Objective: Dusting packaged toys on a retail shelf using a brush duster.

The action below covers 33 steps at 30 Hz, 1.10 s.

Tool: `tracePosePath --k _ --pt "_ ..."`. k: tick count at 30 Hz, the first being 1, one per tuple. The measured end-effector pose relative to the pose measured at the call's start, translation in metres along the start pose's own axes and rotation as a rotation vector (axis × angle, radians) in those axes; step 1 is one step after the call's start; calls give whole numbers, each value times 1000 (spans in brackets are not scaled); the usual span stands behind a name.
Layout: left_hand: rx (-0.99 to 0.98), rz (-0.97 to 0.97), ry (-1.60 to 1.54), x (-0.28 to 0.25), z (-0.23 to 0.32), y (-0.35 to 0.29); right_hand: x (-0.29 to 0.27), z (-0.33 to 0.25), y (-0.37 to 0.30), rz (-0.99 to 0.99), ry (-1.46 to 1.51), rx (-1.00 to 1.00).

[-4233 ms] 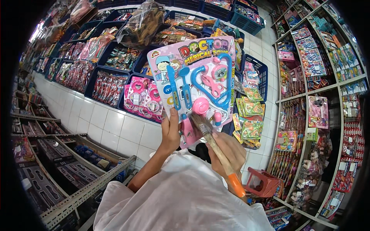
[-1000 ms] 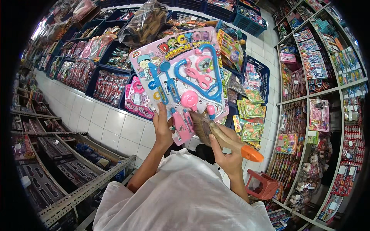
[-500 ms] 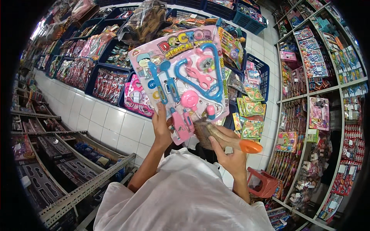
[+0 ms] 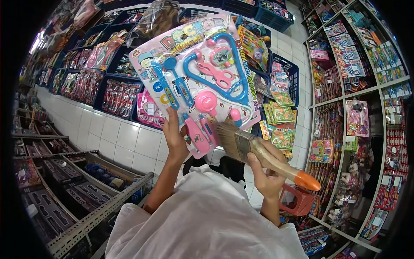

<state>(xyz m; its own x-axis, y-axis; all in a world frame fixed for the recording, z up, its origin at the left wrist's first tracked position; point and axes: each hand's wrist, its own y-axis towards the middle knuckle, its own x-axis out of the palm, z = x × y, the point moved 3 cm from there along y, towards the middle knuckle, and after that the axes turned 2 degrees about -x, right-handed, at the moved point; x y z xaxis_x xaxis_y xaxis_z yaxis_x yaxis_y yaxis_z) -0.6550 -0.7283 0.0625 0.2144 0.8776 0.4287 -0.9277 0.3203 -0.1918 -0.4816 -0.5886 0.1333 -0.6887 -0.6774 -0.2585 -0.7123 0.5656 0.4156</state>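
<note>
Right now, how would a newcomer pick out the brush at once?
Start at the white shirt, bottom centre, then go up to the right hand. The brush is in its grip, bristles pointing left toward the pink toy card. Its wooden handle with an orange end sets it apart from the card's pink and blue toys.

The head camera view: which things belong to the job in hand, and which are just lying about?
In hand:
pink cardboard toy pack, in the left hand
wooden brush with orange handle tip, in the right hand

Lying about:
dark blue plastic crates
flat green toy packs
pink rectangular pack on the right
</note>
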Motion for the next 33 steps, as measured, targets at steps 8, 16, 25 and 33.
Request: tracePosePath --k 8,16,25,33 --pt "4 21 46 10 -3 -6 15 9 1 -33 -117 -14" --pt "-10 49 -2 2 2 -1 17 17 -2 -92 -81 47" --pt "51 33 -37 8 2 0 10 27 -6 -137 -26 147" --pt "60 49 -28 -1 2 6 7 29 -8 -277 -174 -37"
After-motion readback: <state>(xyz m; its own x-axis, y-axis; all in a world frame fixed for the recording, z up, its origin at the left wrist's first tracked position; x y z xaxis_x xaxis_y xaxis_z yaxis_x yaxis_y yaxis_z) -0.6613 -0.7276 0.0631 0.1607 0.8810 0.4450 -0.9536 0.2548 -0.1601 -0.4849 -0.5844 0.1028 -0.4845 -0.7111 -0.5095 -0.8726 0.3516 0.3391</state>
